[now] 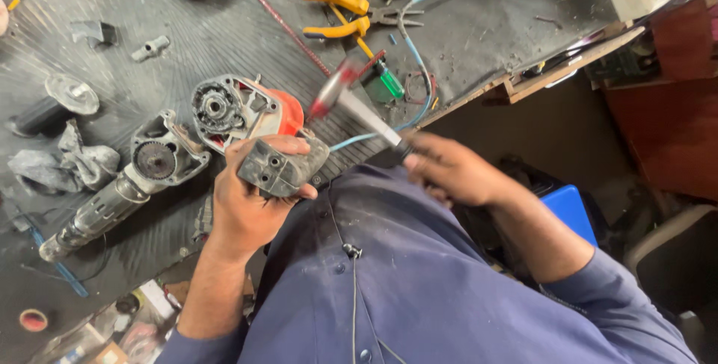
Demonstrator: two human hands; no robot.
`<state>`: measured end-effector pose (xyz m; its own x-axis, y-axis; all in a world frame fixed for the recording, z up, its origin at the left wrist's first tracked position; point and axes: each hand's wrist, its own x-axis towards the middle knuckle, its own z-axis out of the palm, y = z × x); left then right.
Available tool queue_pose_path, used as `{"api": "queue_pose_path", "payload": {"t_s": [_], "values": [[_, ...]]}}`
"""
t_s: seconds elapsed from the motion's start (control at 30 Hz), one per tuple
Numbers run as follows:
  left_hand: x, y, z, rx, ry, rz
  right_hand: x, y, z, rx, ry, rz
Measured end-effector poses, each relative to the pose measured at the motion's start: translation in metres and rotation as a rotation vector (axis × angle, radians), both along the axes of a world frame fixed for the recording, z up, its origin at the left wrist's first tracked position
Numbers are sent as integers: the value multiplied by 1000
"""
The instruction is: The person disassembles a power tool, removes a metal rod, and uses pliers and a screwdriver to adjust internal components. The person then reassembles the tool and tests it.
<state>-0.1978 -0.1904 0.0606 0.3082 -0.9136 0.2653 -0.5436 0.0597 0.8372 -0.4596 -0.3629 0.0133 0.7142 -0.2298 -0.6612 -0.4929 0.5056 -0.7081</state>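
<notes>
Head view looks down on our ribbed dark workbench [224, 28], where a stripped power-tool body, the red motor housing [243, 110], lies with its long axis running from upper left to lower right, toward our chest. Our left hand [243, 199] is clenched around the grey handle casing [280, 166] at the housing's near end, thumb on top, pinning it at the bench edge. Our right hand [452, 170] grips a small hammer [351, 102] by its shaft, the red head blurred just right of the housing and above the casing. So the casing sits left of the hammer, the left hand nearer. A separate gearbox assembly [123, 184] lies well apart, further left.
</notes>
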Motion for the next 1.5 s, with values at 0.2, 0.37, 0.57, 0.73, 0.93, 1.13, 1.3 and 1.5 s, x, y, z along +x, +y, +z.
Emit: {"api": "queue_pose_path", "payload": {"t_s": [0.2,0.37,0.57,0.73,0.93,1.13,1.3,1.5], "values": [[2,2,-4,4,35,-10,-12,-22,11,-124,-312,-516],[2,1,-2,17,-48,-7,-4,12,-5,-185,32,-225],[5,4,-1,-1,-62,2,-14,-4,-10,52,-83,-128],[5,4,-5,7,21,-10,-10,-16,1,-84,-289,-490],[5,3,-3,17,-18,-4,3,21,-4,-92,-95,-331],[4,7,-2,5,19,7,-3,12,-15,-100,-25,-55],[6,9,-1,9,-51,5,7,4,-8,-646,29,-101],[8,12,4,8,-224,98,43,-16,-3,-1382,44,65]]}}
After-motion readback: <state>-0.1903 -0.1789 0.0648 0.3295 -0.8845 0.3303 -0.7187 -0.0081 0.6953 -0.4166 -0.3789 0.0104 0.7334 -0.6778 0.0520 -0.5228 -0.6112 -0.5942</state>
